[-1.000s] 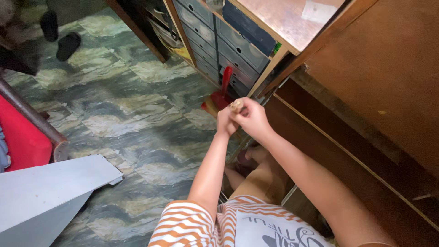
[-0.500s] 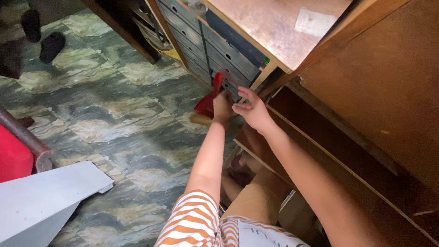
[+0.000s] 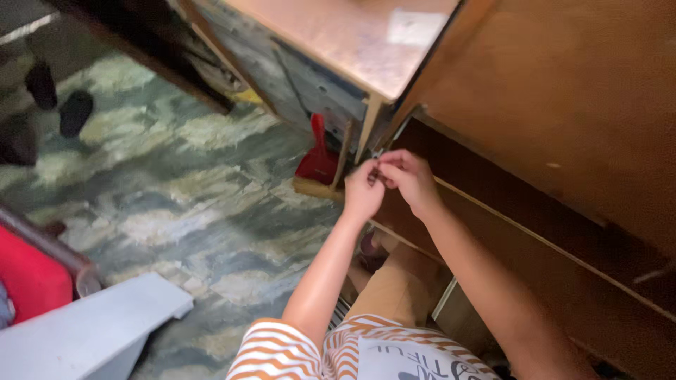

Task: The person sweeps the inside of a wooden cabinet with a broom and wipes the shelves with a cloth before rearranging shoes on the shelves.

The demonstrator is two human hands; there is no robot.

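Largest first: the tall brown wooden cabinet (image 3: pixel 563 105) fills the side beyond our right fingers, and its dark open lower shelf (image 3: pixel 493 211) runs just behind them. Next, the green and cream marbled tile floor (image 3: pixel 176 190) spreads to the far side of our left fingers. The grey plastic drawer unit under a reddish wooden top (image 3: pixel 310 77) stands just above both sets of fingertips. A pale grey flat board (image 3: pixel 84 331) lies well apart, low on the left side. A red plastic dustpan (image 3: pixel 318 158) leans just beside our left fingers, on their outer side.

Half a second ago the two hands were apart, the right one with spread fingers; now our left hand (image 3: pixel 362 191) and our right hand (image 3: pixel 408 177) have come together again and touch at the fingertips. Both are curled closed around a small thing (image 3: pixel 375 174) pinched between them (it is too small and blurred to say what it is). We judge that the small thing is again worked with both hands, close to the cabinet corner.
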